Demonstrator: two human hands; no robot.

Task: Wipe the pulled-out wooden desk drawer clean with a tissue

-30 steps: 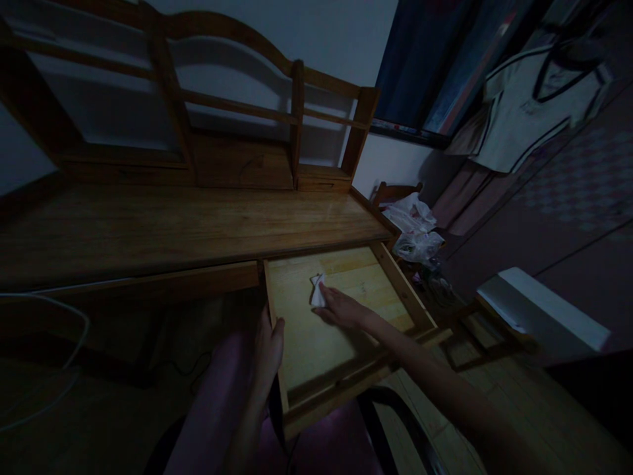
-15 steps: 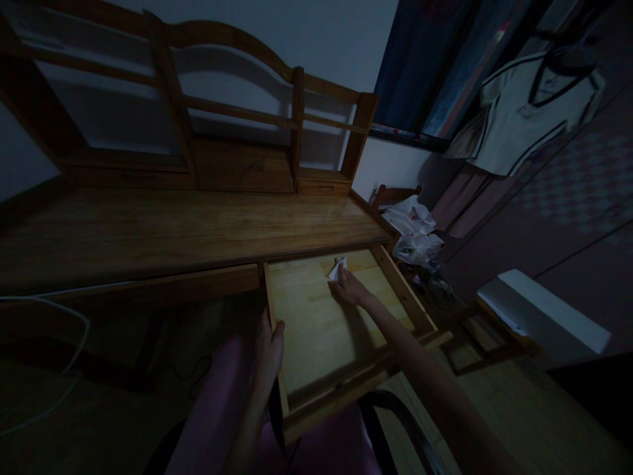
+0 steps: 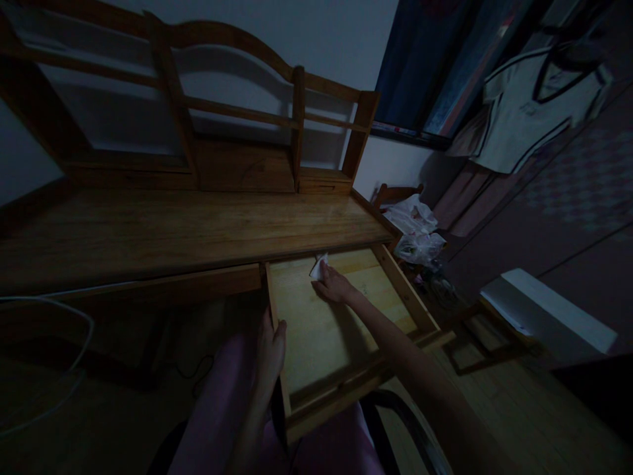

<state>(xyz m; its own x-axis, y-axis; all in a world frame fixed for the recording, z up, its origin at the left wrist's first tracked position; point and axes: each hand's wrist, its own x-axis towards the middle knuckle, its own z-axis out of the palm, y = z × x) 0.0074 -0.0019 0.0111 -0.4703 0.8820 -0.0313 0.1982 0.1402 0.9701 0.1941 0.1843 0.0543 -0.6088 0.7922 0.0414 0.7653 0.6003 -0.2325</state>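
A wooden drawer (image 3: 301, 356) is pulled out from under the desk toward my lap. Inside it, near the back, my right hand (image 3: 335, 286) presses a small white cloth or tissue (image 3: 319, 266) against the drawer's bottom; its exact kind is too dim to tell. My left hand (image 3: 271, 349) grips the drawer's left side wall, thumb over the top edge and fingers on the outer face. Small dark marks show on the drawer's bottom to the right of my right wrist.
The wooden desk top (image 3: 198, 221) carries a shelf unit (image 3: 242, 112) at its back. White plastic bags (image 3: 415, 227) sit right of the desk. Farther right, a white box-like object (image 3: 548, 307) rests on a wooden stool (image 3: 482, 336). A white cable (image 3: 82, 316) hangs at left.
My right hand has slid left along the drawer's bottom with the white cloth or tissue. My left hand keeps its place on the side wall.
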